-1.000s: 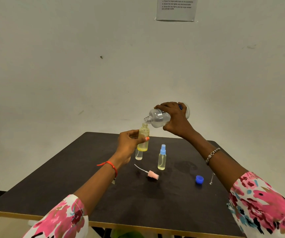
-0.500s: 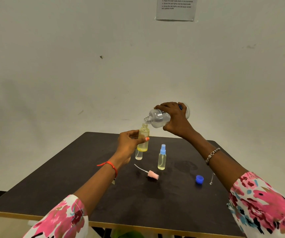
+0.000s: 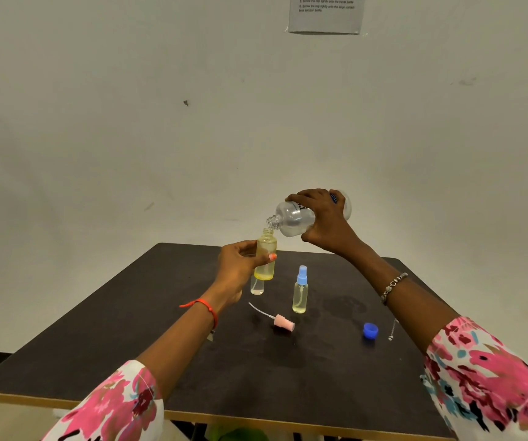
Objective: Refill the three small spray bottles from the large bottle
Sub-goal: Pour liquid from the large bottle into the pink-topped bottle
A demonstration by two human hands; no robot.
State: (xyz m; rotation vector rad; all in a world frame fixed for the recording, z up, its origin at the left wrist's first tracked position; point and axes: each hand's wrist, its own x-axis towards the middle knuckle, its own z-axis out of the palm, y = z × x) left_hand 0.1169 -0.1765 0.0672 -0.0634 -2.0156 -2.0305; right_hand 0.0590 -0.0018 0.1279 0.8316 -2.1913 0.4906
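Note:
My left hand (image 3: 239, 260) holds an uncapped small yellowish spray bottle (image 3: 266, 249) upright above the dark table (image 3: 129, 329). My right hand (image 3: 326, 222) grips the large clear bottle (image 3: 291, 218), tipped almost flat with its open mouth just over the small bottle's neck. A second small bottle (image 3: 257, 286) without a cap stands on the table behind my left hand, partly hidden. A third small bottle (image 3: 300, 292) with a blue spray top stands to its right.
A pink spray head (image 3: 283, 323) with its white tube lies on the table near the middle. A blue cap (image 3: 370, 331) lies to the right, beside a thin metal piece (image 3: 392, 329). A paper sheet (image 3: 324, 12) hangs on the wall.

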